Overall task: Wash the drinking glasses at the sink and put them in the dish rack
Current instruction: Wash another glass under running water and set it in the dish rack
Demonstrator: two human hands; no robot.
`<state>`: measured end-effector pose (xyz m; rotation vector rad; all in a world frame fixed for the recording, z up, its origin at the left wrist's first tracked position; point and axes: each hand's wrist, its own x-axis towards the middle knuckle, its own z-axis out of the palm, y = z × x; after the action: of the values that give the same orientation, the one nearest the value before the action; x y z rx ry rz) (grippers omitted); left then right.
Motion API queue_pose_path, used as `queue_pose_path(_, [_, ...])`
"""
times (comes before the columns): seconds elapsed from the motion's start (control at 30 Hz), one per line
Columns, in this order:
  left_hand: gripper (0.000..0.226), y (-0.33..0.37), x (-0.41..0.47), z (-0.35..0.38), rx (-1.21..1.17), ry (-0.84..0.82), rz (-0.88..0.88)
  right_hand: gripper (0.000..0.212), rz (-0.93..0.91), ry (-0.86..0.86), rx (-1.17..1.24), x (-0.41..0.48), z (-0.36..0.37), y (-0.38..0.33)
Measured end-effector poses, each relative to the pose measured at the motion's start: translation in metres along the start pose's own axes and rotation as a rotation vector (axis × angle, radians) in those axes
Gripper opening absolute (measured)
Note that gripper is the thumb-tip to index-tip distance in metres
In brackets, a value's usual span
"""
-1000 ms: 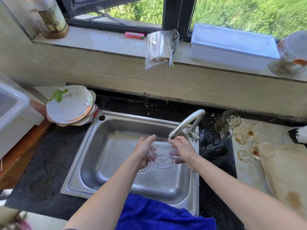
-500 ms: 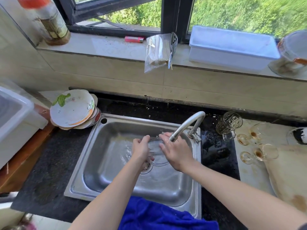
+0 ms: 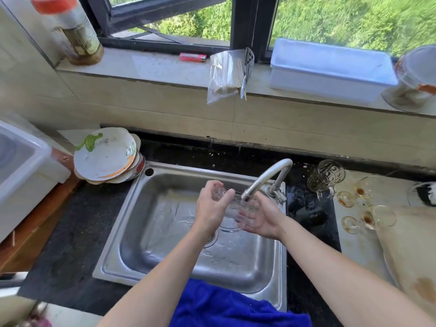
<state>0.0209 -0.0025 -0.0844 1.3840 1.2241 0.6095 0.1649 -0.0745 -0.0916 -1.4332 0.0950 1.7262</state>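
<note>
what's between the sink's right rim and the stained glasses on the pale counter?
Head view: a strip of wet black countertop, bare apart from water. The patterned glass mug stands at its far edge, beside the stained glasses.

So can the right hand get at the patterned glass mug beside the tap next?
Probably yes, once freed. The right hand is helping hold a clear glass under the faucet; the patterned mug lies on the counter just right of it, nothing between.

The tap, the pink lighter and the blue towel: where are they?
Tap (image 3: 266,177): head view, on its curved spout.
Pink lighter (image 3: 192,57): head view, mid-body, on the windowsill.
Blue towel (image 3: 226,308): head view, on its folds at the sink's front edge.
</note>
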Motion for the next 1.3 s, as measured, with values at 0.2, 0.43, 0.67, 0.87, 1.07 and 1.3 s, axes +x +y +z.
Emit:
queue_pose_path(0.2, [0.041, -0.005, 0.014, -0.007, 0.088, 0.047, -0.162, 0.045, -0.147, 0.043, -0.224, -0.021, 0.010, 0.000])
queue_pose_path(0.43, [0.025, -0.012, 0.018, 0.002, 0.104, -0.135, -0.298, 0.025, -0.214, 0.179, -0.403, -0.036, -0.004, 0.011])
queue_pose_path(0.67, [0.034, -0.002, 0.013, 0.020, -0.110, -0.087, -0.394, 0.033, -0.331, 0.249, -0.199, -0.034, 0.001, -0.001])
queue_pose_path(0.87, [0.043, -0.005, 0.000, 0.016, -0.265, -0.025, -0.538, 0.042, -0.277, 0.158, 0.122, -0.030, 0.002, 0.015])
queue_pose_path(1.07, [0.045, -0.008, -0.001, 0.026, 0.229, -0.221, -0.218, 0.034, -0.310, 0.329, 0.115, -0.020, 0.000, 0.016])
queue_pose_path(1.3, [0.032, 0.012, 0.006, 0.037, 0.049, -0.315, -0.060, 0.022, -0.224, 0.153, 0.031, -0.019, -0.013, -0.004])
